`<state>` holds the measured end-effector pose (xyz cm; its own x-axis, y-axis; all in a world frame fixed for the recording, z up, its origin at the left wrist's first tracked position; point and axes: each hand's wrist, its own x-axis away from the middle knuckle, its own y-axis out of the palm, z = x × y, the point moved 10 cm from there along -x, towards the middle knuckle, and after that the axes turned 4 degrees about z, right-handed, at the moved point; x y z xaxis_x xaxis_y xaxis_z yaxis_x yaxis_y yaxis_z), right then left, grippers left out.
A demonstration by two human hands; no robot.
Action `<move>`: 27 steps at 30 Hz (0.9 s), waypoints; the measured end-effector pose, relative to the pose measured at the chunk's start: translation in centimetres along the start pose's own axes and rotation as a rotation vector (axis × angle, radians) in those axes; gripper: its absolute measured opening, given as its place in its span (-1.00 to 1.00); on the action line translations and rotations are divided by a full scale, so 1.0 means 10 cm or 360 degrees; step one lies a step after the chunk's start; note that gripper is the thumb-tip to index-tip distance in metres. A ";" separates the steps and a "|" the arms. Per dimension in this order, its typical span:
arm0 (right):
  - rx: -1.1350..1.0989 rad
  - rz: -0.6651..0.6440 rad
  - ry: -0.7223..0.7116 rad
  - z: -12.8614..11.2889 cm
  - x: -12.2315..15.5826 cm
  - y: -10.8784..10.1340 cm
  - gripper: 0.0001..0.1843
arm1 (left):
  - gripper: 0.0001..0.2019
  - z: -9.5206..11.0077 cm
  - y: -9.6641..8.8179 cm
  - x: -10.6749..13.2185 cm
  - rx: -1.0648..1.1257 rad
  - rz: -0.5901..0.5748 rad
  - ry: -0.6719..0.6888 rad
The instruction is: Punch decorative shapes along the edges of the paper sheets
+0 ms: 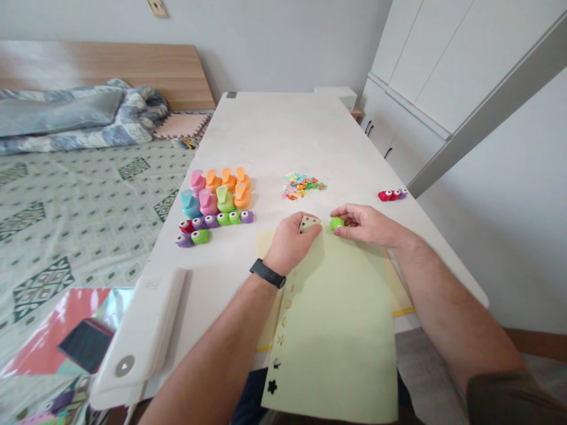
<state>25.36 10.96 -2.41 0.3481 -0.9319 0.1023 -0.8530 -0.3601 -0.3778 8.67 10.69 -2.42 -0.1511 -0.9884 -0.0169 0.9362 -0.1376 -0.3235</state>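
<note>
A pale green paper sheet (341, 330) lies on the white table (274, 136) in front of me, with several shapes punched out along its left edge. My left hand (290, 239), a black band on its wrist, pinches the sheet's folded top corner (309, 223). My right hand (370, 224) is closed on a small green craft punch (336, 223) at the sheet's top edge, right beside the left hand's fingers.
Several coloured craft punches (217, 203) stand in rows left of my hands. A heap of paper cut-outs (302, 185) lies beyond them, and a red and purple punch (392, 194) sits at the right edge. A white device (142, 336) lies front left. A bed (80, 195) is alongside.
</note>
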 end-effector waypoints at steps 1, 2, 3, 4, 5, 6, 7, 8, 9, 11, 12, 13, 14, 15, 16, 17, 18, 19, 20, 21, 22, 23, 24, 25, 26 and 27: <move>0.0011 -0.0004 0.0008 0.01 0.00 0.00 -0.50 | -0.74 0.00 0.00 0.00 0.0001 -0.0001 0.0000; 0.0019 -0.0010 0.0011 0.01 0.00 0.00 -0.50 | -0.74 0.01 0.00 0.00 0.0001 -0.0003 0.0001; 0.0020 -0.0015 0.0011 0.01 0.00 0.00 -0.51 | -0.74 0.01 0.00 0.01 0.0000 -0.0006 0.0002; 0.0014 -0.0021 0.0009 0.01 -0.01 0.01 -0.53 | -0.74 0.02 0.00 0.01 0.0000 -0.0008 0.0001; 0.0000 -0.0027 0.0006 0.01 -0.01 0.01 -0.54 | -0.74 0.02 0.00 0.01 0.0002 -0.0010 -0.0004; -0.0018 -0.0031 0.0004 0.01 -0.01 0.01 -0.54 | -0.73 0.02 0.00 0.01 0.0006 -0.0012 -0.0011; -0.0037 -0.0032 0.0003 0.01 -0.01 0.01 -0.54 | -0.73 0.01 0.00 0.01 0.0013 -0.0011 -0.0021; -0.0049 -0.0032 0.0002 0.01 0.00 0.01 -0.55 | -0.72 0.01 -0.01 0.01 0.0020 -0.0011 -0.0031; -0.0055 -0.0031 0.0000 0.01 0.00 0.01 -0.55 | -0.72 0.01 -0.01 0.01 0.0025 -0.0010 -0.0038; -0.0056 -0.0029 -0.0003 0.00 0.00 0.01 -0.55 | -0.73 0.01 -0.01 0.01 0.0023 -0.0012 -0.0040; -0.0054 -0.0033 -0.0007 0.00 0.00 0.02 -0.56 | -0.73 0.01 0.00 0.01 0.0020 -0.0014 -0.0036; -0.0054 -0.0042 -0.0010 0.00 0.00 0.02 -0.56 | -0.73 0.01 0.00 0.01 0.0018 -0.0016 -0.0030; -0.0059 -0.0049 -0.0013 0.00 0.00 0.03 -0.57 | -0.73 0.01 0.00 0.01 0.0017 -0.0017 -0.0024; -0.0068 -0.0055 -0.0015 0.00 0.00 0.03 -0.57 | -0.73 0.02 0.01 0.01 0.0017 -0.0019 -0.0018; -0.0075 -0.0058 -0.0016 0.00 0.00 0.03 -0.58 | -0.73 0.02 0.01 0.01 0.0017 -0.0020 -0.0013; -0.0083 -0.0059 -0.0014 0.00 0.00 0.04 -0.58 | -0.73 0.02 0.01 0.01 0.0013 -0.0018 -0.0010; -0.0088 -0.0056 -0.0010 0.01 0.00 0.04 -0.58 | -0.73 0.02 0.01 0.01 0.0005 -0.0015 -0.0006; -0.0093 -0.0050 -0.0006 0.01 -0.01 0.04 -0.58 | -0.73 0.02 0.01 0.02 -0.0006 -0.0014 -0.0003; -0.0094 -0.0045 -0.0002 0.01 -0.01 0.04 -0.58 | -0.73 0.03 0.01 0.02 -0.0017 -0.0014 0.0001; -0.0095 -0.0040 0.0003 0.01 -0.01 0.04 -0.58 | -0.73 0.03 0.00 0.02 -0.0025 -0.0014 0.0003; -0.0096 -0.0033 0.0009 0.01 -0.01 0.04 -0.59 | -0.73 0.03 0.00 0.02 -0.0027 -0.0014 0.0003; -0.0095 -0.0029 0.0016 0.01 0.00 0.04 -0.59 | -0.73 0.03 0.00 0.02 -0.0024 -0.0016 0.0001; -0.0093 -0.0026 0.0023 0.01 0.00 0.04 -0.59 | -0.73 0.03 0.00 0.02 -0.0018 -0.0016 -0.0003; -0.0090 -0.0021 0.0030 0.01 0.00 0.04 -0.60 | -0.72 0.03 0.00 0.02 -0.0012 -0.0015 -0.0007; -0.0086 -0.0016 0.0036 0.01 0.00 0.04 -0.60 | -0.72 0.03 0.00 0.02 -0.0011 -0.0014 -0.0010; -0.0081 -0.0012 0.0040 0.01 0.00 0.04 -0.61 | -0.72 0.03 0.00 0.02 -0.0015 -0.0014 -0.0011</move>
<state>25.00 10.84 -2.64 0.3455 -0.9296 0.1285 -0.8692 -0.3686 -0.3296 8.73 10.44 -2.17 -0.1573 -0.9875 -0.0072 0.9317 -0.1460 -0.3327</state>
